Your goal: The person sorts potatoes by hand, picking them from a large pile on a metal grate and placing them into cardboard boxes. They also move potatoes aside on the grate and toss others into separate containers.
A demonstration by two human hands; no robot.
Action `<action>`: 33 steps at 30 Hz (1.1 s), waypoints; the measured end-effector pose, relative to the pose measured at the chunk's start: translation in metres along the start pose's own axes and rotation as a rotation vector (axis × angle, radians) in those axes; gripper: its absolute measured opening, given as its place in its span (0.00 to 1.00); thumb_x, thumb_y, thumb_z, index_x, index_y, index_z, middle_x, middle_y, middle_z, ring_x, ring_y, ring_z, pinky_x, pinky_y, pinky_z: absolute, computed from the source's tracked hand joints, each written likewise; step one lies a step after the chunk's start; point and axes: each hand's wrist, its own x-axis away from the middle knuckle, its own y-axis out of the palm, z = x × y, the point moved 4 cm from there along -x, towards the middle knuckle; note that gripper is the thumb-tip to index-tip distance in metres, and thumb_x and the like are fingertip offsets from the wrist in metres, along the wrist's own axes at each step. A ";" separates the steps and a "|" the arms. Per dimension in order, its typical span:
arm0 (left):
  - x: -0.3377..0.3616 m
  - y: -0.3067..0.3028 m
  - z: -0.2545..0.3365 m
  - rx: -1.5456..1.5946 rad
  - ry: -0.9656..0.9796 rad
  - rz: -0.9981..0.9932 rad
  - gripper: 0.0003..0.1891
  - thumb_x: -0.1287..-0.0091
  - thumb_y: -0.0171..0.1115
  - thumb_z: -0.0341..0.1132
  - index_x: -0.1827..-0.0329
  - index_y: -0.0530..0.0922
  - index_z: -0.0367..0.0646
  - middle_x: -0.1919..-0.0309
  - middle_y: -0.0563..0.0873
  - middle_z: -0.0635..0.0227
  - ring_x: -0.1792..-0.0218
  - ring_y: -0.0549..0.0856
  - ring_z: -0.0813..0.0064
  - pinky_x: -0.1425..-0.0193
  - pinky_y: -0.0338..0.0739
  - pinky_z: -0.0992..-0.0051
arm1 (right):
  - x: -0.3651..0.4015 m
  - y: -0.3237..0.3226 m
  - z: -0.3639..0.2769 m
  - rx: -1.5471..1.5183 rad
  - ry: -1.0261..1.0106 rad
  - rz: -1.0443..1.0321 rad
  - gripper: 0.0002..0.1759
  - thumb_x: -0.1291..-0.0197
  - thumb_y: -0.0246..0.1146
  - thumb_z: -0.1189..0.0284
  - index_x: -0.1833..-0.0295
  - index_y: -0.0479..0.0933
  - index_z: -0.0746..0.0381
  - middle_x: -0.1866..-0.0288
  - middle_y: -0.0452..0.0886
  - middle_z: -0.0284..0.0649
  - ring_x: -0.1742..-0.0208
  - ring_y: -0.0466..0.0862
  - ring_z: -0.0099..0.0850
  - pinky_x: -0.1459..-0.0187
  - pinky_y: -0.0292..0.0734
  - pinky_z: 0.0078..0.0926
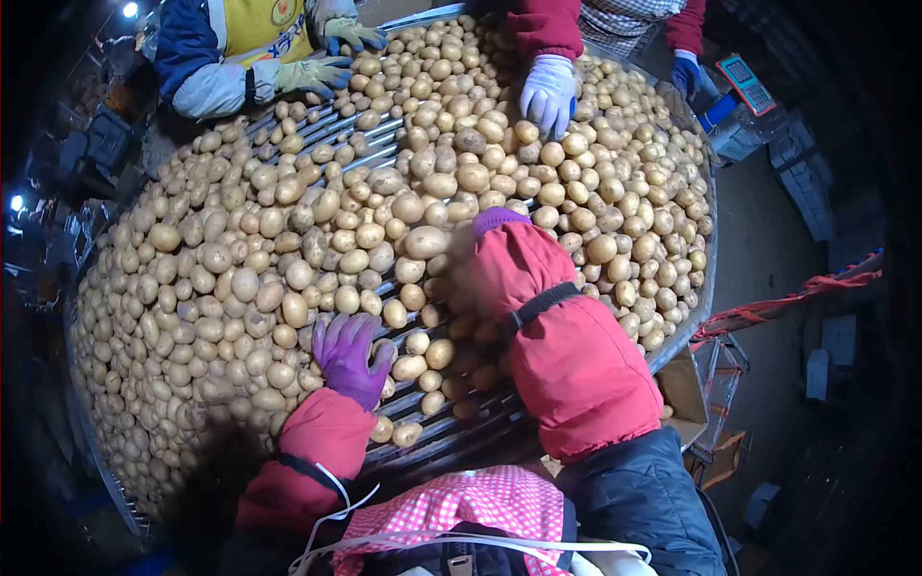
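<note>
Potatoes cover most of a slatted metal table. My left hand, in a purple glove, lies on the potatoes at the near middle. Its fingers are stretched forward and the thumb stands apart, beside a few loose potatoes. My right hand, also purple-gloved, reaches further in among the potatoes. The red sleeve covers most of it and its fingers are hidden, so whatever it touches cannot be made out. Beneath my right forearm the potatoes are dark and blurred.
Across the table, one person's gloved hands rest near bare slats, and another person's white-gloved hand touches potatoes. A handheld device with a keypad is at the far right. A cardboard box and red cord lie right.
</note>
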 end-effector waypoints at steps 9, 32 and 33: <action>0.006 0.003 -0.006 -0.066 0.058 0.023 0.21 0.35 0.65 0.43 0.40 0.81 0.48 0.42 0.82 0.64 0.34 0.74 0.57 0.22 0.53 0.46 | 0.027 0.013 0.076 -1.074 0.073 0.397 0.19 0.48 0.72 0.64 0.50 0.85 0.56 0.57 0.87 0.47 0.58 0.88 0.40 0.53 0.84 0.34; -0.004 0.014 -0.006 -0.046 0.037 0.074 0.16 0.37 0.68 0.42 0.47 0.84 0.51 0.48 0.85 0.69 0.40 0.78 0.58 0.26 0.58 0.47 | 0.121 -0.033 0.092 -0.501 0.186 0.275 0.22 0.34 0.64 0.60 0.38 0.80 0.58 0.45 0.86 0.46 0.44 0.86 0.45 0.43 0.81 0.38; -0.006 0.011 -0.003 -0.039 0.047 0.094 0.16 0.38 0.68 0.40 0.48 0.84 0.50 0.50 0.86 0.68 0.42 0.79 0.58 0.26 0.59 0.47 | 0.100 -0.034 0.077 -0.391 0.265 0.192 0.25 0.35 0.64 0.54 0.39 0.80 0.59 0.47 0.86 0.49 0.46 0.85 0.50 0.44 0.80 0.42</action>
